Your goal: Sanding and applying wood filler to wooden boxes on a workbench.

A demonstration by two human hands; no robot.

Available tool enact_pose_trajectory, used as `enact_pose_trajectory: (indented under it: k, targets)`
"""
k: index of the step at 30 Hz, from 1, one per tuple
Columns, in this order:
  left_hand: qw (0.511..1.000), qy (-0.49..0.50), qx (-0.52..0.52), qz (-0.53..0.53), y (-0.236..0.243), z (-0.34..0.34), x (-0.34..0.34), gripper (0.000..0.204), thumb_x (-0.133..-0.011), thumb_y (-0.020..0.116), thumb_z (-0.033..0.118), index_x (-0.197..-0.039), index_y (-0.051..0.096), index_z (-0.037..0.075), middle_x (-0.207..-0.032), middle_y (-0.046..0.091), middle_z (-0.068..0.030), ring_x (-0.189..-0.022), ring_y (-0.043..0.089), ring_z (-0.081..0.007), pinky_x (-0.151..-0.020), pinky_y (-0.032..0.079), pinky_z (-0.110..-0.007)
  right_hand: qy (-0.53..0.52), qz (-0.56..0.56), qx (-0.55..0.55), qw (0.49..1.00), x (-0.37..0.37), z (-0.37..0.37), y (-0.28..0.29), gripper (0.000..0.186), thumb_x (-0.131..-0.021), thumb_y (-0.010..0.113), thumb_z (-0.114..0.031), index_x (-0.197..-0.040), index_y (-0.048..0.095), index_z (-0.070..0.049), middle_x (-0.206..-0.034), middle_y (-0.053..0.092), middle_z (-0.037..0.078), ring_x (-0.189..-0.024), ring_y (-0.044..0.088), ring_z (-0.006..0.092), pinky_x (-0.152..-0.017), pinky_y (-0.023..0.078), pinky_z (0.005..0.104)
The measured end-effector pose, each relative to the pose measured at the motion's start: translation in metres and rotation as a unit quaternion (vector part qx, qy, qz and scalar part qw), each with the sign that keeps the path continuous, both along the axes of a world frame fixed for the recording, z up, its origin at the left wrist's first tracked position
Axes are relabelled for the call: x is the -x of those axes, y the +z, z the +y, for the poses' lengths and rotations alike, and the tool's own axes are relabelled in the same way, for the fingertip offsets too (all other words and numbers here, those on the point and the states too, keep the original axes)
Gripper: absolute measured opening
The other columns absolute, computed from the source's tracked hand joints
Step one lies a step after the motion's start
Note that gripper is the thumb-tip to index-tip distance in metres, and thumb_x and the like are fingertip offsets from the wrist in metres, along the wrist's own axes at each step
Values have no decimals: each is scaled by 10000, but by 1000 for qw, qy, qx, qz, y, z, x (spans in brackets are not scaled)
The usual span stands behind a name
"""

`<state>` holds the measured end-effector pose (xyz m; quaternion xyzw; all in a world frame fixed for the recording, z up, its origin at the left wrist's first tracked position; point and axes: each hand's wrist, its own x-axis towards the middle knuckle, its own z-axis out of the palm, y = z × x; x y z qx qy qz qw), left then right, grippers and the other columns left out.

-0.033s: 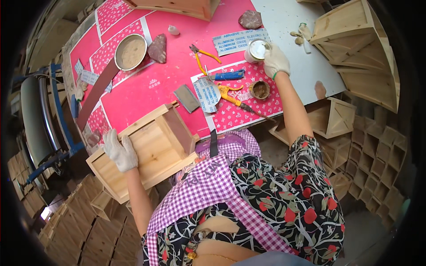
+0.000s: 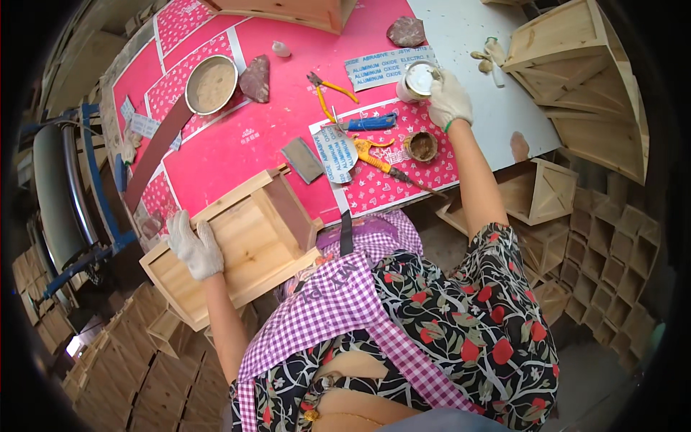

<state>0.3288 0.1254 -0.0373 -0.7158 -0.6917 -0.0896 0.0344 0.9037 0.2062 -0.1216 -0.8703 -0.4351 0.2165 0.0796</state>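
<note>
My gloved left hand [image 2: 191, 241] holds the left part of a pale wooden box [image 2: 252, 245] lying tilted at the table's front edge; the box has a reddish-brown piece inside its right end. My gloved right hand [image 2: 448, 101] grips a small white jar [image 2: 412, 85] at the upper right, fingers at its rim. Below that jar is a small tub of brown paste [image 2: 421, 147]. Yellow-handled cutters [image 2: 338, 93], blue-handled tool [image 2: 371, 122], yellow pliers [image 2: 374, 157] and a grey sanding block [image 2: 302, 160] lie nearby.
A pink-covered table [image 2: 198, 162] holds a metal bowl [image 2: 211, 84], stones [image 2: 405, 31] and abrasive sheets [image 2: 389, 68]. Wooden crates [image 2: 576, 79] stand at the right and back. A roller machine [image 2: 65, 187] is left; stacked boxes [image 2: 115, 353] fill both lower sides.
My right hand has shifted very slightly at the white jar. Everything else looks the same.
</note>
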Motion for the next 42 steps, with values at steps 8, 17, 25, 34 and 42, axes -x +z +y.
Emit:
enact_pose_trajectory:
  k: [8, 17, 25, 34, 42]
  targets:
    - [1000, -1, -8, -5, -5, 11, 5, 434, -893, 676, 166, -1294, 634, 6, -1282, 656, -206, -1362, 488, -419, -1219, 204, -583, 23, 135, -119, 983, -10, -98, -36, 442, -961, 515, -342, -1320, 628, -111, -1229, 671, 231, -1151, 633, 429, -1008, 493, 459]
    - [1000, 24, -3, -3, -1, 10, -1, 411, -918, 658, 179, -1294, 642, 15, -1316, 645, -201, -1375, 477, -419, -1221, 208, -576, -61, 122, 80, 987, 8, -126, -17, 456, -929, 546, -300, -1281, 595, -15, -1229, 635, 282, -1135, 617, 450, -990, 486, 486]
    - [1000, 13, 6, 4, 2, 9, 1, 415, -915, 652, 180, -1295, 641, 14, -1334, 636, -202, -1372, 480, -420, -1217, 219, -568, 181, -17, -49, 982, -15, -26, 23, 265, -976, 534, -236, -1028, 701, -37, -1070, 672, 187, -986, 642, 378, -905, 518, 486]
    - [1000, 18, 12, 9, 3, 9, 4, 431, -904, 654, 174, -1301, 634, 7, -1345, 633, -205, -1378, 475, -422, -1233, 193, -571, 295, -122, 231, 919, -2, 60, 5, 291, -945, 551, -182, -1117, 767, -91, -1209, 722, 155, -1083, 708, 339, -903, 570, 464]
    - [1000, 14, 8, 10, 3, 9, 2, 429, -918, 648, 177, -1307, 626, -4, -1332, 640, -207, -1372, 482, -425, -1238, 179, -574, 312, -130, 182, 923, -2, 56, -7, 282, -934, 553, -165, -1113, 757, -88, -1186, 725, 160, -1078, 707, 351, -882, 576, 461]
